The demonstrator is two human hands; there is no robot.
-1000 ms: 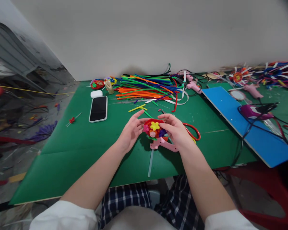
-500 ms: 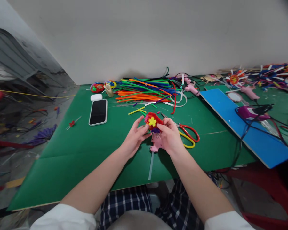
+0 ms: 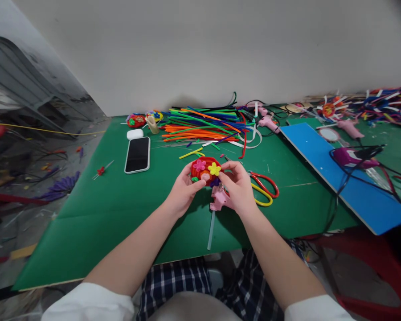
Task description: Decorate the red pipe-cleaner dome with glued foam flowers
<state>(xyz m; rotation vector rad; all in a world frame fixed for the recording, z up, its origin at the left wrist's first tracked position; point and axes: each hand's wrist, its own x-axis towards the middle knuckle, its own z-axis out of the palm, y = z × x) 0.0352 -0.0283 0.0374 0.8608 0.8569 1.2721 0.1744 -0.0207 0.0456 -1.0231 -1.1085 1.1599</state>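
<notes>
Between my two hands is a red oval pipe-cleaner piece (image 3: 205,162) bearing small pink, yellow, purple and green flowers and leaves. My left hand (image 3: 184,189) grips its left side, thumb across the front. On its right side, my right hand (image 3: 236,183) pinches the edge by the yellow flower. Below the piece, a pink glue gun (image 3: 218,199) lies on the table with a clear glue stick (image 3: 211,229) sticking out toward me. Scissors (image 3: 263,189) with red and yellow handles lie just right of my right hand, their blades partly hidden.
A heap of coloured pipe cleaners (image 3: 200,125) lies at the back. At left are a phone (image 3: 137,154), a white earphone case (image 3: 135,134) and a small red piece on wire (image 3: 100,171). A blue board (image 3: 341,174) with cables and a purple tool (image 3: 354,158) stands at right.
The flowered piece has turned to face me and more of it shows. My left hand has closed onto its left side; my right hand keeps its hold.
</notes>
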